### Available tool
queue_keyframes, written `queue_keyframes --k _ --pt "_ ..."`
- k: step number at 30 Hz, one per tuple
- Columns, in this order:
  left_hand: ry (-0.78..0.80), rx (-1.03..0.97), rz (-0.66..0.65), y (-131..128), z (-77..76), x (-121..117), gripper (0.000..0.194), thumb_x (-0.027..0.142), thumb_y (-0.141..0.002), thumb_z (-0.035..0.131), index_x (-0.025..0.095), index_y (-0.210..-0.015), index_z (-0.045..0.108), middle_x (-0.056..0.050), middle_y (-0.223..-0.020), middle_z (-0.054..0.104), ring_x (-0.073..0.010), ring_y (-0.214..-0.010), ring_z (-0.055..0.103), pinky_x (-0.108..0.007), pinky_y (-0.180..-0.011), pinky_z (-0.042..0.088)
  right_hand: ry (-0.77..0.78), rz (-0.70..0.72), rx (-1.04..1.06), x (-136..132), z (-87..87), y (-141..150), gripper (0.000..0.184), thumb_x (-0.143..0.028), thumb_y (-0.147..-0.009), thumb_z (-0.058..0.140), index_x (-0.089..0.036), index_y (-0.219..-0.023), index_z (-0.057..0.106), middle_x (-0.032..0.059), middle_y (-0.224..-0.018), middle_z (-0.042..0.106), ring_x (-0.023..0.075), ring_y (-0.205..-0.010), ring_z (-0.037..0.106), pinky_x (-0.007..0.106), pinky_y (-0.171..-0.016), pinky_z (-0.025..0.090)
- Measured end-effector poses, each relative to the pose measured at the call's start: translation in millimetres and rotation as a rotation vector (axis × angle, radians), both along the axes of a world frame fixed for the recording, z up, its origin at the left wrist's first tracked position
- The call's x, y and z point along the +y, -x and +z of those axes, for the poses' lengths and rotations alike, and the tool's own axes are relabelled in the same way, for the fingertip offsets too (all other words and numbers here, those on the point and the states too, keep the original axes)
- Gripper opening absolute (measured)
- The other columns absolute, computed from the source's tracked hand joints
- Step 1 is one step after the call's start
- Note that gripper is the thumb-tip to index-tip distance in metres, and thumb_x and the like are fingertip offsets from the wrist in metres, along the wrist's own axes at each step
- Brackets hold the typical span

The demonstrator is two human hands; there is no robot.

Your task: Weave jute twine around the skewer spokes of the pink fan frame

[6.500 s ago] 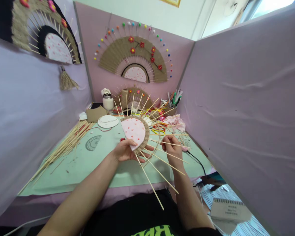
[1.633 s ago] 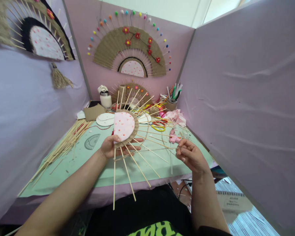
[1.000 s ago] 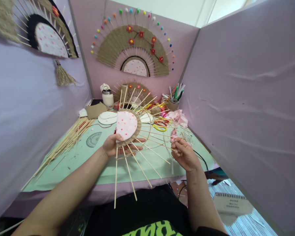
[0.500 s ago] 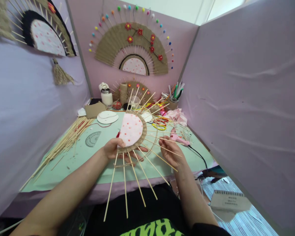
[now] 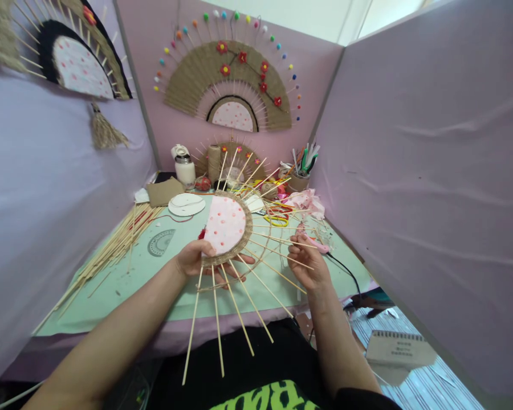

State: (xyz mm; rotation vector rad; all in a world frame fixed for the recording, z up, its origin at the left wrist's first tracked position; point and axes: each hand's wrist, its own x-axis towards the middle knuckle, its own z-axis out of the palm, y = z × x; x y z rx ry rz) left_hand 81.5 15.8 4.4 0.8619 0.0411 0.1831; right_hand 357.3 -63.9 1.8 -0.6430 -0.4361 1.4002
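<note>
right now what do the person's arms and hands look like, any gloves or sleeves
The left hand and right hand are bare, with no gloves, and the forearms are uncovered too. A black sleeve shows on the right arm; the left sleeve is out of view.

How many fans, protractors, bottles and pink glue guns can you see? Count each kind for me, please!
Fans: 4 (held fan in the left hand, back-wall fan, left-wall fan, small fan)
Protractors: 1 protractor
Bottles: 1 white bottle
Glue guns: 1 pink glue gun
Total: 7
</note>
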Motion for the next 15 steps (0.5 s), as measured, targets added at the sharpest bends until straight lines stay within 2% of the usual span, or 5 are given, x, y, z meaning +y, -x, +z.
queue_keyframes --k 3,8,15 --pt "-0.016 0.001 0.008 0.7 -0.1 1.2 0.069 0.022 -0.068 0.055 0.016 -0.136 0.047 -0.021 -0.14 0.048 -0.0422 -0.111 0.058 -0.043 -0.072 0.056 -0.015 -0.04 0.008 -1.2 1.2 -7.8 0.026 -0.017 -0.064 0.08 -0.022 -0.08 0.061 -0.0059 -0.075 0.065 0.0016 -0.05 0.049 0.01 -0.043 0.044" --pt "-0.03 -0.027 0.045 4.3 2.8 3.4 0.066 0.023 -0.07 0.055 0.016 -0.135 0.049 -0.019 -0.138 0.051 -0.0417 -0.109 0.06 -0.05 -0.08 0.053 -0.059 -0.109 -0.012 -1.7 1.7 -18.3 0.023 -0.016 -0.065 0.078 -0.023 -0.08 0.061 -0.0065 -0.073 0.064 0.0024 -0.05 0.045 0.012 -0.043 0.04" --pt "-0.07 -0.064 0.15 10.8 10.4 5.5 0.061 0.021 -0.07 0.055 0.014 -0.131 0.053 -0.018 -0.135 0.054 -0.0403 -0.107 0.061 -0.044 -0.076 0.056 -0.173 -0.146 -0.072 -7.2 10.3 -26.5 0.021 -0.02 -0.067 0.077 -0.023 -0.081 0.063 -0.0061 -0.068 0.06 0.0033 -0.051 0.044 0.015 -0.048 0.04"
